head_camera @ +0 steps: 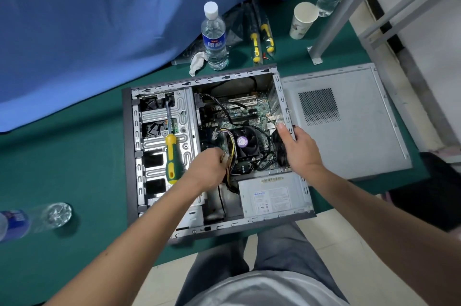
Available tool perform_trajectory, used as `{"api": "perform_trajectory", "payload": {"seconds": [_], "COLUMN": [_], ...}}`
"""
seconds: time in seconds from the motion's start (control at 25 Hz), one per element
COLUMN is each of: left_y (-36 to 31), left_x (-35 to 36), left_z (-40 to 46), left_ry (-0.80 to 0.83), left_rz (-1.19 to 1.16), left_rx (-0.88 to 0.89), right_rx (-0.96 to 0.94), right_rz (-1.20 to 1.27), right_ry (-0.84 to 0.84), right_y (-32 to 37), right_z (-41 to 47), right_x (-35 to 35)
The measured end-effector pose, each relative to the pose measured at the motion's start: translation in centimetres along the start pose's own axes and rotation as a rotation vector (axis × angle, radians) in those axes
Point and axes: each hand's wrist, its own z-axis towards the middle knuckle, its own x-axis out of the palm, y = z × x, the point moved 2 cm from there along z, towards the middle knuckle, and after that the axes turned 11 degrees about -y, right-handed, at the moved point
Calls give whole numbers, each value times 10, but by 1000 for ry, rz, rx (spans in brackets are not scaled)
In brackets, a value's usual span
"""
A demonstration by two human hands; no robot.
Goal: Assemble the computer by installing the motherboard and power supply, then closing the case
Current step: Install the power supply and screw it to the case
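Note:
The open computer case (pixel 129 146) lies on its side on the green table. Inside it sits the motherboard (pixel 237 111) with a black CPU fan (pixel 245 142). The grey power supply (pixel 270 194) rests in the near right corner. My left hand (pixel 208 169) grips a white connector on the yellow and black cable bundle (pixel 230 156) beside the fan. My right hand (pixel 298 147) holds the case's right rear edge, thumb on the rim. The loose side panel (pixel 349 121) lies flat to the right of the case.
A green and yellow screwdriver (pixel 171 153) lies on the drive cage. Behind the case stand a water bottle (pixel 214 36), a crumpled tissue (pixel 197 62), bagged screwdrivers (pixel 262 36) and a paper cup (pixel 303 20). Another bottle (pixel 30 221) lies at the left. A grey metal post (pixel 349 3) rises at the back right.

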Motion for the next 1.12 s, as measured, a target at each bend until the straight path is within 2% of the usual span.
{"api": "perform_trajectory", "payload": {"seconds": [0.08,0.16,0.24,0.28,0.36,0.4,0.44,0.52,0.64,0.72,0.96,1.12], "left_y": [-1,3,9,10,9,8,8,9,11,14,20,20], "left_x": [4,10,15,16,17,18,19,22,26,29,33,32], "left_z": [-1,-3,-4,-3,0,2,3,4,2,3,2,2], "left_ry": [18,75,96,104,109,105,111,110,88,64,52,13], "left_rz": [-60,-272,-444,-478,-501,-504,-513,-530,-514,-520,-536,-525], "left_rx": [-3,-115,-248,-284,-311,-318,-322,-339,-330,-325,-316,-289], "right_rx": [-33,-130,-372,-535,-756,-763,-710,-467,-190,-120,-27,87], "right_rz": [12,-33,-188,-237,-226,-210,-217,-263,-153,-59,13,327], "right_ry": [-43,-180,-339,-363,-213,-92,13,181,232,239,358,495], "right_y": [3,9,17,23,41,53,64,79,75,67,67,60], "right_z": [0,-4,-13,-19,-28,-31,-32,-28,-21,-19,-23,-29], "right_x": [-1,-5,-10,-10,-2,7,17,39,56,58,60,43]}}
